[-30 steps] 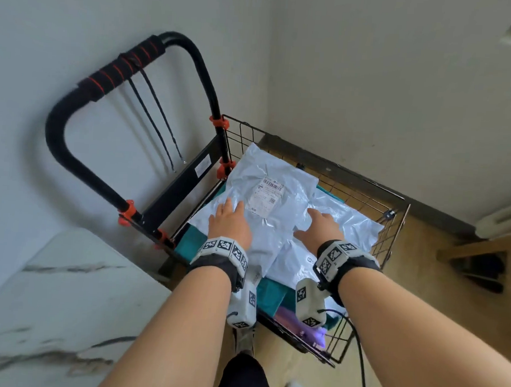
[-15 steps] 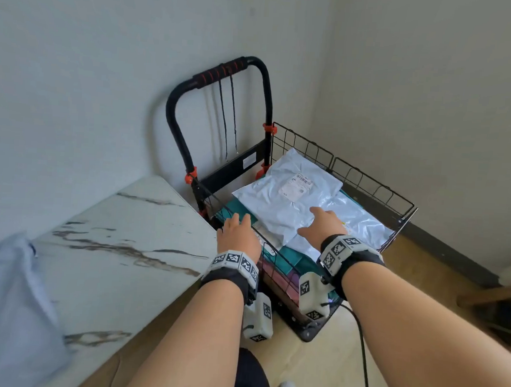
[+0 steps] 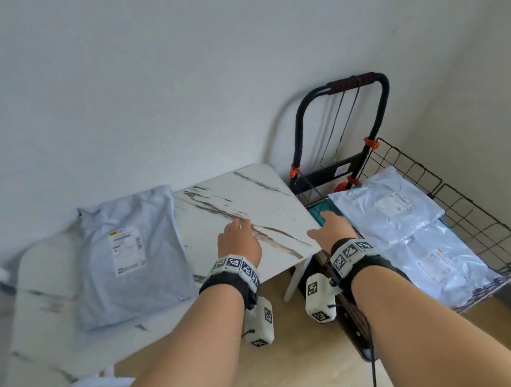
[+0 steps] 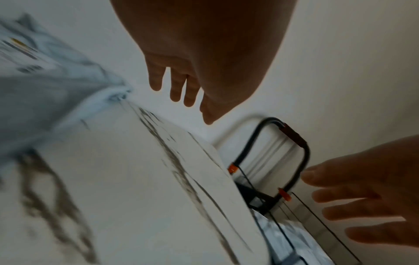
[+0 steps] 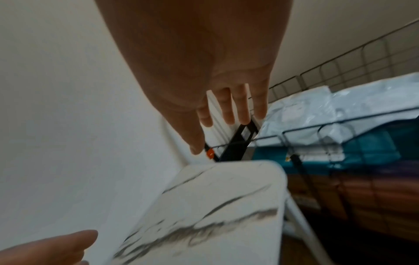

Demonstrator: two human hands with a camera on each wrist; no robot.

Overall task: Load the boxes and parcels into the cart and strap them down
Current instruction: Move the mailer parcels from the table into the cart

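A grey mailer parcel [image 3: 131, 254] with a white label lies on the marble-patterned table [image 3: 248, 199], left of both hands. My left hand [image 3: 239, 237] hovers over the table with fingers straight [image 4: 181, 89], holding nothing. My right hand [image 3: 331, 231] is above the table's right corner beside the cart, fingers extended [image 5: 233, 107] and empty. The black wire cart [image 3: 457, 202] holds two silvery mailers [image 3: 391, 207] on top of a teal box [image 5: 374, 148] and brown boxes beneath.
The cart's black handle [image 3: 357, 80] with red grip stands against the white wall, black cords hanging from it. A white table leg [image 3: 295, 282] stands next to the cart. Tan floor lies below my arms.
Both hands have left the mailers in the cart and swung left over the table. My view turned left, bringing the grey parcel on the table into sight.
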